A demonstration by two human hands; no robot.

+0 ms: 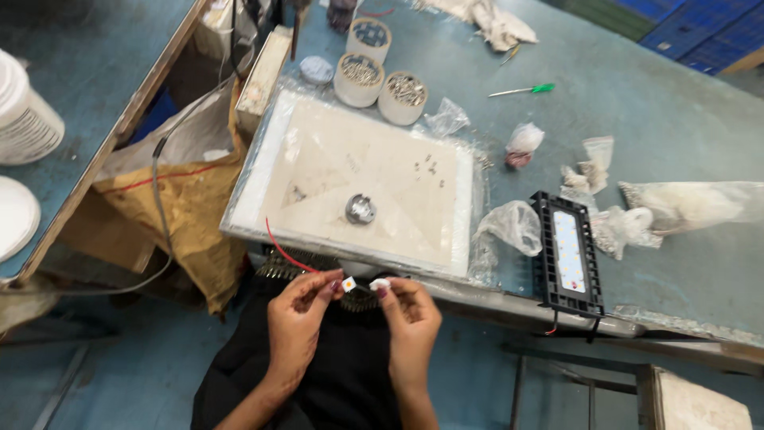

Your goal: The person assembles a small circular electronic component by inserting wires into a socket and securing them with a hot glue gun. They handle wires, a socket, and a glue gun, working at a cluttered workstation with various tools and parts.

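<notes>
My left hand (298, 318) pinches a small white square piece with an orange centre (348, 283), and a thin red wire (280, 248) runs from it up to the pad. My right hand (410, 318) pinches a small white connector (380, 283) just to the right, joined to the first piece by a short dark wire. Both hands are held over my lap, just below the front edge of the bench. A small round metal part (360, 209) lies on the white plastic-covered pad (318, 127) above my hands.
A black finned LED lamp module (567, 253) lies at the bench's front right. Three round tubs of screws (380, 80) stand behind the pad. A green-handled screwdriver (525, 90), several small plastic bags (509, 227) and a rag lie on the blue bench (652, 103).
</notes>
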